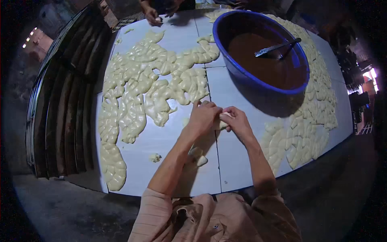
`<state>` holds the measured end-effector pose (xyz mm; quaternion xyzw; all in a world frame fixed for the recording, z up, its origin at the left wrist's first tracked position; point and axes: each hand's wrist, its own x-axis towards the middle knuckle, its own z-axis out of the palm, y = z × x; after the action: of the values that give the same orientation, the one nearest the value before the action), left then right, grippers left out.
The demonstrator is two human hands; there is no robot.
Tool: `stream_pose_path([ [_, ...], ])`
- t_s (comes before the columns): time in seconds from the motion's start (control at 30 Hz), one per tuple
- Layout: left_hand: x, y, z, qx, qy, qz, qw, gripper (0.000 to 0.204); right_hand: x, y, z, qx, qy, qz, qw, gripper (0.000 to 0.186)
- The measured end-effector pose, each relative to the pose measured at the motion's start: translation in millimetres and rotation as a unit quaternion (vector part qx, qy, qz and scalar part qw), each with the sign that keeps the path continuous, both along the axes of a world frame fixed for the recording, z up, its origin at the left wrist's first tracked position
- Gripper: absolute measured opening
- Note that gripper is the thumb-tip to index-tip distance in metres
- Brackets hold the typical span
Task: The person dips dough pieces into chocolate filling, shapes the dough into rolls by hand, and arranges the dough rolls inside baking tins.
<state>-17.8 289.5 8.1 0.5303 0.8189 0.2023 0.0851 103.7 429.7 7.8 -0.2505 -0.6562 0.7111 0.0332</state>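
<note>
At the middle of the table, my left hand (203, 119) and my right hand (236, 121) are together, fingers closed on a pale dough piece (221, 123). Flattened, lumpy sheets of pale dough (133, 119) lie on the white table top (165, 177) left of and beyond my hands, and another spread of dough (302, 143) lies to the right. Small loose lumps (200, 160) sit by my left forearm, and one (155, 157) is farther left. My left hand partly hides the piece that I hold.
A large blue tub (230, 69) of brown liquid, with a dark-handled utensil (270, 49) in it, stands at the back right. Stacked dark metal trays (56, 121) stand along the left edge. Another person's hands (153, 16) are at the far edge, one with a small pale piece.
</note>
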Motion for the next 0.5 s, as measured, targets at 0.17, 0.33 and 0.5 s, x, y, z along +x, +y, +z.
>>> stream_pose_path([
  [0.17,-15,-9,5,0.013,-0.038,0.057,0.998,0.017,18,10,9,0.005,-0.027,-0.028,0.999,0.021],
  [0.33,-20,-12,-4,0.026,-0.080,0.135,0.987,0.024,52,30,3,-0.058,0.001,-0.135,0.989,0.020],
  [0.5,10,-15,5,0.054,-0.001,0.118,0.992,0.068,40,6,44,0.167,-0.088,0.041,0.981,0.058],
])
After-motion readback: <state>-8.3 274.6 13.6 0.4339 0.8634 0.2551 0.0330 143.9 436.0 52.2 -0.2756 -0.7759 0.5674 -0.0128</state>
